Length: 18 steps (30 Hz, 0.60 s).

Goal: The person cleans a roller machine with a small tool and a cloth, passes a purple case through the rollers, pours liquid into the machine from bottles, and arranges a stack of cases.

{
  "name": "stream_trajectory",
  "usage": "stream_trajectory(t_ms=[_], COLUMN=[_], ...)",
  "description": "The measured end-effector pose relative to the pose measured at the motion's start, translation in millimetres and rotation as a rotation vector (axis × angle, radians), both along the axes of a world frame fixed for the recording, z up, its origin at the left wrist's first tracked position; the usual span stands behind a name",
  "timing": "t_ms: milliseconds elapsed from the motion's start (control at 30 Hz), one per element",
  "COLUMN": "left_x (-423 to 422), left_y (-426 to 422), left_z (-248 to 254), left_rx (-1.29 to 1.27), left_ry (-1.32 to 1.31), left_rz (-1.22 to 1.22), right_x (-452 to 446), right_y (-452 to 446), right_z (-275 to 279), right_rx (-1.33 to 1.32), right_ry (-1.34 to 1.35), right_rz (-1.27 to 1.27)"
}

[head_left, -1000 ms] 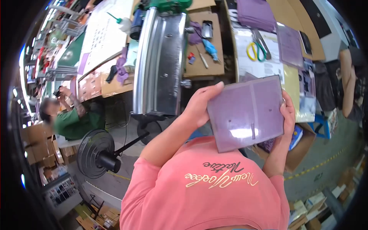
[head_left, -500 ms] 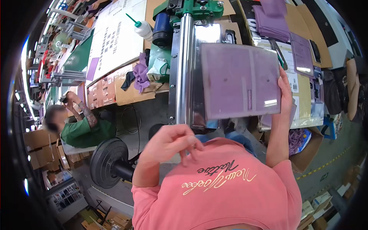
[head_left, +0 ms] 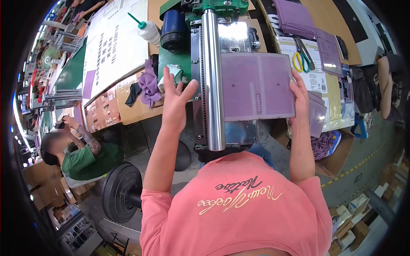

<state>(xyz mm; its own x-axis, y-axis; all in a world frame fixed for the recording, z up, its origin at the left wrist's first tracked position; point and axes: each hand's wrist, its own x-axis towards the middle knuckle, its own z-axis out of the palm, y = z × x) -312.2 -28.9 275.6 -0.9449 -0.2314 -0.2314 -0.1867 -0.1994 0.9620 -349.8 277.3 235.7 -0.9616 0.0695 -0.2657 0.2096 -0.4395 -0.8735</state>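
Note:
A flat rectangular purple panel (head_left: 239,91) with pale strips and two small holes lies level over the machine's metal bed (head_left: 241,134). Its left edge meets the polished steel roller (head_left: 212,81); whether it goes under the roller I cannot tell. My right hand (head_left: 300,94) grips the panel's right edge, thumb on top and some fingers hidden. On the other side of the roller, my left hand (head_left: 176,100) is raised with fingers spread and holds nothing. It is close to a pale green cloth glove (head_left: 176,73) and a crumpled purple scrap (head_left: 148,87).
Scissors (head_left: 304,57) with yellow and green handles lie on the right table near stacked purple sheets (head_left: 294,19). A white squeeze bottle (head_left: 148,32) stands by the blue motor (head_left: 174,27). A black fan (head_left: 121,192) and a seated co-worker (head_left: 87,153) are at left.
The panel has come down from a raised position onto the machine bed, its left edge at the roller. My left hand has moved from my chest up beside the roller, fingers spreading.

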Motion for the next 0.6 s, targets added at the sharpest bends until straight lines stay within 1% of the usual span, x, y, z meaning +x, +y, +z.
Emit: stream_trajectory(t_ms=[67,133,167,233,267,400,467,500,567,600], left_x=[-7.3,-12.5,-11.9,-11.8,-12.6,-17.5,-17.4,-16.3,-12.5,-11.9], left_y=[1.4,0.5,-1.2,-4.5,-8.0,-46.5,-59.7,-71.9,-96.8,-100.6], left_z=[-9.1,-14.0,-14.4,-12.8,-11.9,-11.2,-10.9,-18.9,-40.8,-38.6], left_rx=[0.033,-0.055,-0.047,-0.191,-0.182,0.312,0.44,0.444,0.495,0.503], left_ry=[-0.03,-0.046,-0.05,-0.098,-0.101,-0.239,-0.255,-0.255,-0.277,-0.268], left_rz=[-0.013,-0.052,-0.052,-0.014,-0.018,-0.105,-0.072,-0.083,-0.01,0.018], right_x=[-0.1,-1.7,-1.8,-2.1,-2.6,-3.8,-2.6,-2.2,-0.2,0.3], right_y=[-10.1,-20.7,-25.7,-34.8,-38.5,-51.2,-55.4,-57.1,-59.6,-60.4], right_z=[-0.7,0.0,0.3,0.3,1.0,8.1,12.0,14.1,18.0,19.9], right_rx=[0.009,0.068,0.121,0.227,0.236,0.485,0.468,0.444,0.395,0.402], right_ry=[0.0,0.031,0.064,0.128,0.123,0.263,0.269,0.278,0.295,0.293], right_rz=[0.056,0.078,0.1,0.143,0.141,0.223,0.197,0.177,0.135,0.122])
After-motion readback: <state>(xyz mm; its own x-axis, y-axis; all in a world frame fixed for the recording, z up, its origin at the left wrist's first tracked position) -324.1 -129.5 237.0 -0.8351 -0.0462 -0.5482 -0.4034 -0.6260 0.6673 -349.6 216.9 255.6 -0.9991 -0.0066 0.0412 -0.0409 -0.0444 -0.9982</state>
